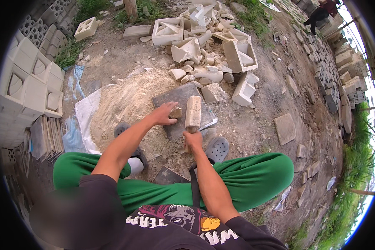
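My left hand (166, 113) is closed round a small broken chunk (176, 113), its fingers and thumb on either side. Beneath it is a dark flat slab (167, 99) on the ground between my feet. My right hand (193, 140) grips the handle of a mallet with a pale, block-shaped head (193, 111). That head is over the right part of the slab, just right of the chunk, and hides some of the slab. Pale crushed powder (123, 106) is heaped left of the slab, partly on a white sheet (87, 110).
Beyond the slab lies a pile of broken pale blocks (208, 74). Stacked decorative blocks (33, 75) stand at left, above leaning thin boards (50, 137). A flat stone (285, 128) lies to the right. More blocks (331, 85) and a person in dark clothes (321, 14) are farther off.
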{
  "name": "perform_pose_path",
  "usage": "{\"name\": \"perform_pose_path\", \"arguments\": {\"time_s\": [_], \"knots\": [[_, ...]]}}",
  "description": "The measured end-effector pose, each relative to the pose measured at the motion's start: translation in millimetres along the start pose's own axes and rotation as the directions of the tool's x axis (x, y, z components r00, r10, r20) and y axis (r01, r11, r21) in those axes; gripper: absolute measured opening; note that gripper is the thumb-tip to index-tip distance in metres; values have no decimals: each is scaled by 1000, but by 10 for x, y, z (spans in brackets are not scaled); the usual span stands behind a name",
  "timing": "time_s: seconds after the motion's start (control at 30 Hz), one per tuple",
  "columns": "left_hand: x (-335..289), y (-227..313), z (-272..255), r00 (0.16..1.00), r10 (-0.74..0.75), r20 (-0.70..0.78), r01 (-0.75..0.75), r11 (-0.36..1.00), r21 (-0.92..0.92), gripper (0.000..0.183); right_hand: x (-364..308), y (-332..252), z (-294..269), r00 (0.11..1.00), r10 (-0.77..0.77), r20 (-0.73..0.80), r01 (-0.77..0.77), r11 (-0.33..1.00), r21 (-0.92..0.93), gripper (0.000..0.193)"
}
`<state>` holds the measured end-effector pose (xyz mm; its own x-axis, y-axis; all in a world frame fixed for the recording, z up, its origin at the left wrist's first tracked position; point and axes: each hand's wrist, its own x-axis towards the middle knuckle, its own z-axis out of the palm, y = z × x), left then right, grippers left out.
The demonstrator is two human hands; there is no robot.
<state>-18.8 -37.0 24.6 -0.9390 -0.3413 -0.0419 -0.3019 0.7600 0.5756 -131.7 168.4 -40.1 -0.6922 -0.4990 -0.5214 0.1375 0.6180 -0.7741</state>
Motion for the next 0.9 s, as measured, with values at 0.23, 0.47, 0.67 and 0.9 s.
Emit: {"name": "perform_pose_path", "arguments": {"time_s": [0.23,0.47,0.67,0.9], "knots": [[-142,311,308,768,-599,-226,520,790,-325,50,-309,-525,-209,989,70,130,-84,991,102,27],[-193,309,444,679,-567,-466,463,824,-327,34,-322,-857,-213,991,-128,40,119,978,174,21],[-47,340,260,748,-581,-321,556,812,-176,31,-272,-661,-186,978,-139,154,123,986,110,30],[117,280,109,761,-626,-168,588,776,-228,25,-99,-428,-220,995,-49,88,44,997,59,32]]}}
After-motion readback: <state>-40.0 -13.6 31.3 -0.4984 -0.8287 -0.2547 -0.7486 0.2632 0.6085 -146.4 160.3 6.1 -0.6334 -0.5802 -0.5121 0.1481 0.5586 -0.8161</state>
